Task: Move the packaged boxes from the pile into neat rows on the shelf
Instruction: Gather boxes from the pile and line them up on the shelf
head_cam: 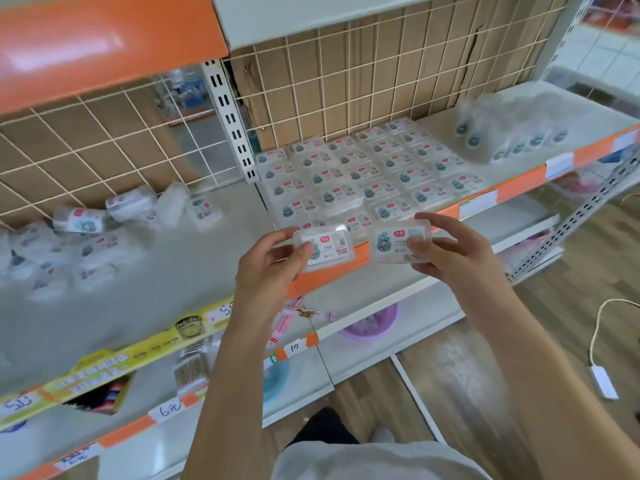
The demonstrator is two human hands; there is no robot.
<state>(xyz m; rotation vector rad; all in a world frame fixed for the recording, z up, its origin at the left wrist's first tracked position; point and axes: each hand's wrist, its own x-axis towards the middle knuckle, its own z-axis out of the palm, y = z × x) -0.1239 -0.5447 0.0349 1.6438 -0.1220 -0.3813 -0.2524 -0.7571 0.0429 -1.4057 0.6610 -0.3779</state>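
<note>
A person stands before a grey shelf with an orange front edge. The left hand holds one small clear packaged box, fingers closed around its left end. The right hand grips a second box by its right side. Both boxes hover just in front of the shelf edge. Behind them, neat rows of boxes lie flat. A loose pile of boxes sits further left.
</note>
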